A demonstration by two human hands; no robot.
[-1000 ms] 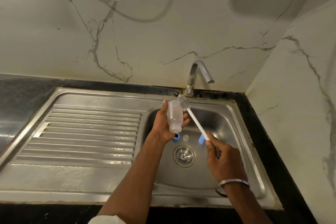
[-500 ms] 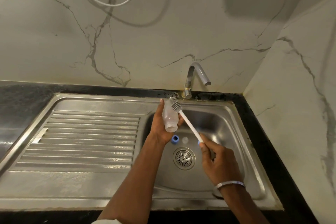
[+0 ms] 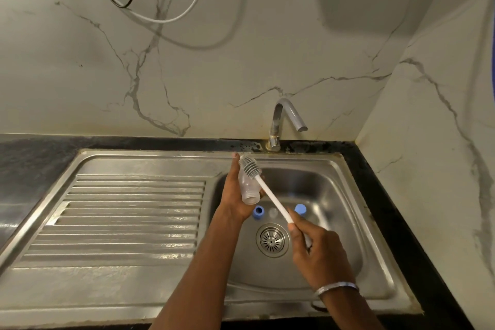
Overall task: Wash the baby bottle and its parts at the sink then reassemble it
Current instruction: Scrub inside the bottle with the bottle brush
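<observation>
My left hand (image 3: 235,195) grips the clear baby bottle (image 3: 248,190) over the sink basin (image 3: 334,195), its threaded mouth pointing down towards me. My right hand (image 3: 316,252) holds the white handle of a bottle brush (image 3: 267,190); its grey bristle head lies against the outside of the bottle near the base. On the basin floor behind the drain (image 3: 272,240) lie a blue ring (image 3: 258,212), a clear teat (image 3: 273,212) and a blue cap (image 3: 300,208).
A steel tap (image 3: 284,120) stands at the basin's back edge, with no water running. The ribbed draining board (image 3: 128,217) lies to the left. Black counter (image 3: 32,158) surrounds the sink. Marble walls close the back and right. Cables (image 3: 150,16) hang above.
The brush head has slid along the outside of the bottle, and both hands have shifted slightly left and back. The blue cap, hidden behind my right hand before, shows again.
</observation>
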